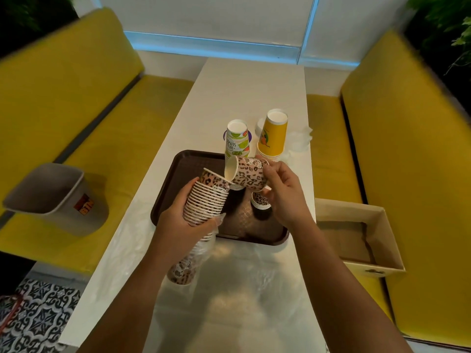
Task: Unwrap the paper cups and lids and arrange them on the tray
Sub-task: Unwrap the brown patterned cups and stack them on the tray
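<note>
Leopard cup sideways in right hand, mouth leftward; tilted stack in left hand.

You get soft bright backlight from blind; glare washes near tabletop; your frame edges bowed, blurred, corners dark.

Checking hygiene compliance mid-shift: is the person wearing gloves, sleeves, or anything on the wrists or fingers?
No gloves: the left hand and right hand are bare. The left forearm and right forearm are uncovered down to the picture's bottom edge, so no sleeve shows. No watch, bracelet or ring is visible on either side.
</note>
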Available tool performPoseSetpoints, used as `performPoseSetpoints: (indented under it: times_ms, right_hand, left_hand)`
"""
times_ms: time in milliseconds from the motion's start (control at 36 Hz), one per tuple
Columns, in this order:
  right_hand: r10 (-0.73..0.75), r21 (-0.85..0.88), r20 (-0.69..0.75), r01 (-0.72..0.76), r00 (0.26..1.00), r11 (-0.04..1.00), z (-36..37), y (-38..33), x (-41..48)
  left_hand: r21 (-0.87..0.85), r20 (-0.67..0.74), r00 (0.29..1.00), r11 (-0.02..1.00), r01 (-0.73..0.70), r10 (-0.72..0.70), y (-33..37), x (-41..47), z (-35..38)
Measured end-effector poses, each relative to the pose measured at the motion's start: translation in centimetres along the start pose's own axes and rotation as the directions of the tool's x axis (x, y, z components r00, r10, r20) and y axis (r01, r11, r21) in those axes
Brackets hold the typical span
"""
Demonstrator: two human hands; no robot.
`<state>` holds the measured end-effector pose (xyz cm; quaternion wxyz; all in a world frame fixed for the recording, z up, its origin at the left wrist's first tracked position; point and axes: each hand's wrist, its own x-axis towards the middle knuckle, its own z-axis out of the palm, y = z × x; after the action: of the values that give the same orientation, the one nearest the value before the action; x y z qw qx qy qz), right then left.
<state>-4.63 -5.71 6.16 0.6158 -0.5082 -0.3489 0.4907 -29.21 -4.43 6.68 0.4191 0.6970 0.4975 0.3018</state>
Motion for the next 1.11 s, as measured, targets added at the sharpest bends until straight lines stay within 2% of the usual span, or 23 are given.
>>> performPoseSetpoints:
  times_ms: [83, 222, 306, 389, 444, 528, 583, 694, 806, 833, 889, 944, 1000, 1056, 1111]
  right_hand:
    - [-0.018, -0.018, 0.098, 0.02, 0.995, 1.0, -0.8, 0.0, -0.5]
    - [0.045, -0.315, 0.356, 0.074, 0.933, 0.946, -1.1, -0.7, -0.7]
    - [0.031, -0.368, 0.395, 0.127, 0.918, 0.921, -1.1, -1.2, -0.3]
    - [-0.05, -0.4, 0.326, 0.185, 0.944, 0.898, -1.5, -1.2, 0.3]
    - [-0.167, -0.44, 0.204, 0.243, 0.965, 0.864, -1.8, -0.8, 0.8]
    - [-0.366, -0.648, -0.038, 0.256, 0.93, 0.717, -2.0, 0.6, 1.8]
    - [-0.407, -0.724, -0.104, 0.211, 0.907, 0.657, -2.2, 1.6, 2.3]
    - [-0.317, -0.825, -0.101, 0.099, 0.943, 0.557, -3.0, 4.6, 3.6]
    - [-0.08, -0.915, -0.044, -0.008, 0.996, 0.402, -3.4, 7.2, 3.7]
    - [-0.06, -0.92, -0.053, -0.026, 0.997, 0.392, -3.5, 7.4, 3.5]
    - [-0.113, -0.927, -0.108, -0.059, 0.988, 0.369, -3.3, 7.2, 3.2]
    - [-0.243, -0.914, -0.12, -0.011, 0.963, 0.405, -2.6, 6.1, 2.8]
    - [-0.344, -0.836, -0.088, 0.119, 0.935, 0.536, -1.3, 4.3, 2.1]
    - [-0.34, -0.696, 0.007, 0.249, 0.94, 0.673, 0.2, 2.2, 1.1]
    - [-0.276, -0.574, 0.166, 0.32, 0.947, 0.754, 1.5, 0.3, 0.2]
  left_hand:
    - [-0.047, -0.018, 1.0, 0.999, 0.011, -0.012, 0.2, 0.1, 0.2]
    - [-0.069, -0.028, 0.999, 0.997, 0.019, -0.021, 0.3, 0.7, 0.4]
    - [-0.041, -0.007, 1.0, 0.999, 0.01, -0.01, 0.1, 1.1, 0.6]
    - [-0.035, 0.001, 1.0, 0.999, 0.007, -0.007, 0.2, 1.3, 0.8]
    - [-0.032, 0.002, 1.0, 0.999, 0.003, -0.003, 0.2, 1.4, 0.7]
    - [-0.037, 0.004, 1.0, 0.999, 0.008, -0.008, 0.0, 1.6, 0.6]
    - [-0.04, 0.006, 1.0, 0.999, 0.013, -0.012, -0.1, 1.6, 0.6]
    - [-0.048, 0.007, 1.0, 0.999, 0.009, -0.008, -0.3, 1.8, 0.6]
    - [-0.027, 0.018, 1.0, 1.0, -0.001, 0.001, -0.4, 1.9, 0.8]
    - [-0.023, 0.023, 1.0, 1.0, -0.004, 0.004, -0.5, 1.9, 0.8]
    - [-0.023, 0.029, 1.0, 1.0, -0.005, 0.006, -0.4, 1.8, 0.8]
    - [-0.019, 0.032, 0.999, 1.0, -0.011, 0.012, -0.4, 1.7, 0.9]
    - [-0.012, 0.034, 0.999, 1.0, -0.021, 0.021, -0.3, 1.6, 1.0]
    - [-0.013, 0.04, 0.999, 1.0, -0.027, 0.028, -0.3, 1.6, 1.1]
    - [-0.027, 0.056, 0.998, 0.999, -0.033, 0.034, -0.1, 1.5, 1.4]
